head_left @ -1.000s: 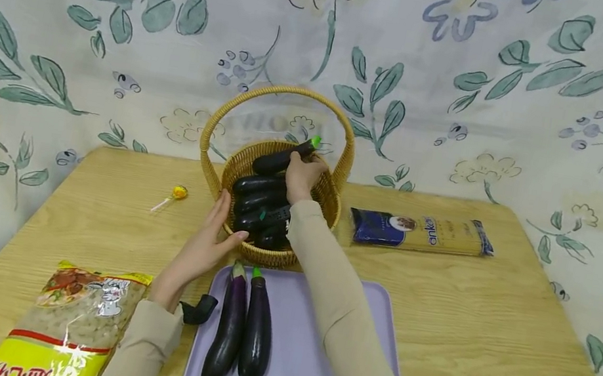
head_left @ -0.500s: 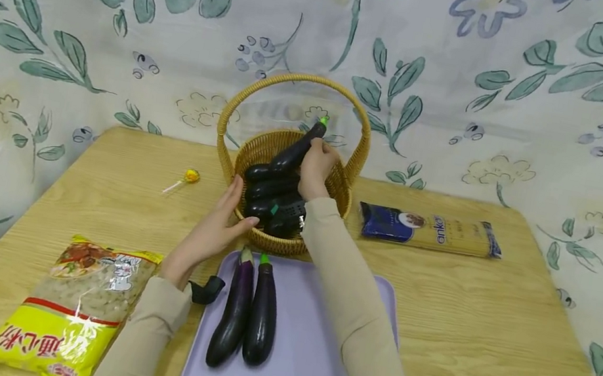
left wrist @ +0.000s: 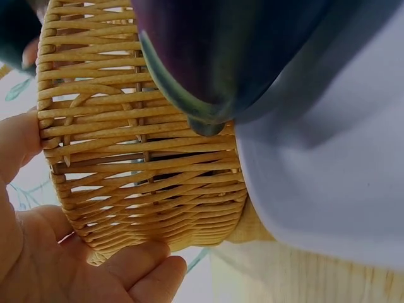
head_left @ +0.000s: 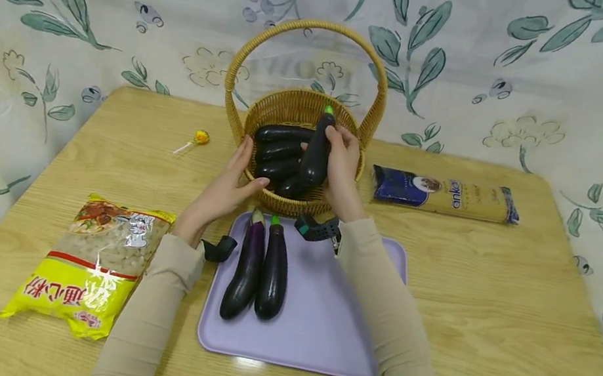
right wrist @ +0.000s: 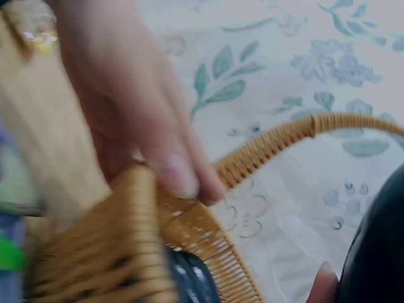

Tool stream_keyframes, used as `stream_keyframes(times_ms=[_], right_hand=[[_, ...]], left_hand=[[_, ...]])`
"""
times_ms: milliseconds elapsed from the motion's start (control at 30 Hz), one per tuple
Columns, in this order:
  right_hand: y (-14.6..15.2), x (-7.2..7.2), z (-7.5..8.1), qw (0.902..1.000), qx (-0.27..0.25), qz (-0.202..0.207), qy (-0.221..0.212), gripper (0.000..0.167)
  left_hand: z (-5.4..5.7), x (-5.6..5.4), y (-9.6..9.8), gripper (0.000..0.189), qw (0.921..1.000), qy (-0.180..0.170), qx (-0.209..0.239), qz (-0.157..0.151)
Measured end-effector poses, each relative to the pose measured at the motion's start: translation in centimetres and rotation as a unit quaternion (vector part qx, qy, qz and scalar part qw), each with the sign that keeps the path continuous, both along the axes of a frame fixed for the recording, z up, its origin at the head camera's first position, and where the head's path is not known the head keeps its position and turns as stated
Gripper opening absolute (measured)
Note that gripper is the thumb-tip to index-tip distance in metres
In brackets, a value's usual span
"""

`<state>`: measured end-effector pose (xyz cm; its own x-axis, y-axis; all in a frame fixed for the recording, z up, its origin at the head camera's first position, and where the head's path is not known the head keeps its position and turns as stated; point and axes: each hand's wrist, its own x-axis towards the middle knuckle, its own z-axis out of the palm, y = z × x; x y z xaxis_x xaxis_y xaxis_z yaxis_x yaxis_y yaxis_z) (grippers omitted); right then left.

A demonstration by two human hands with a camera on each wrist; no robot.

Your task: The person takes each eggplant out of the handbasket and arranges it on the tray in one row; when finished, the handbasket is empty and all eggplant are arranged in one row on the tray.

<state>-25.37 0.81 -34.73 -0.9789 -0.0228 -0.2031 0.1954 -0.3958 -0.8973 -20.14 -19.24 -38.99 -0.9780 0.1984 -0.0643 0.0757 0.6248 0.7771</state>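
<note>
In the head view, my right hand (head_left: pixel 344 162) holds a dark eggplant (head_left: pixel 316 154) by its upper part, tilted with its green stem end up, over the right side of a wicker basket (head_left: pixel 292 101). Several more eggplants (head_left: pixel 281 151) lie inside. My left hand (head_left: pixel 225 192) rests against the basket's left side, fingers extended along the wall and thumb near the front rim; in the left wrist view its fingertips (left wrist: pixel 161 278) touch the outer weave. Two eggplants, one purplish (head_left: pixel 247 272) and one darker (head_left: pixel 274 270), lie side by side on a lilac tray (head_left: pixel 317 344).
A bag of pasta (head_left: pixel 91 266) lies at the left of the wooden table (head_left: pixel 496 314). A lollipop (head_left: pixel 200 137) is left of the basket. A packet of spaghetti (head_left: pixel 446 195) lies to its right. The basket's tall handle (head_left: pixel 317 24) arches overhead, before a floral cloth backdrop.
My right hand has lifted an eggplant from the basket's back, turning it more upright and bringing it forward. My left hand stays at the basket's side. The head view has tilted downward.
</note>
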Motion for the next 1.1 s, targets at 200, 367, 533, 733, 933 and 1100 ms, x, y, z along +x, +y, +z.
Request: stream_keyframes(times_ms=[200,367,533,733,933,1100], right_hand=[[1.4,2.7,-0.7,0.9992,0.023,0.017,0.027,0.040],[1.9,5.7,-1.2,0.9974,0.027,0.036,0.057,0.036],[1.6,8.5,-1.5,0.9936,0.028,0.071,0.083,0.034],[2.0,10.9,-2.3,0.9907,0.067,0.089,0.077,0.035],[3.2,12.3,-3.5,0.9874,0.118,0.084,0.064,0.037],[3.8,13.2,-4.5,0.9866,0.136,0.076,0.048,0.036]], left_hand=[[0.4,-0.8,0.2,0.088,0.9999,0.009,0.003,-0.012],[0.4,-0.4,-0.4,0.089,0.9999,0.000,-0.001,-0.013],[0.6,0.3,-1.4,0.089,0.9999,-0.006,-0.006,-0.006],[0.4,0.1,-1.1,0.089,0.9999,-0.005,-0.011,-0.006],[0.0,0.0,-0.2,0.089,1.0000,0.001,0.005,-0.008],[0.1,0.3,-0.3,0.089,0.9999,0.002,0.005,-0.009]])
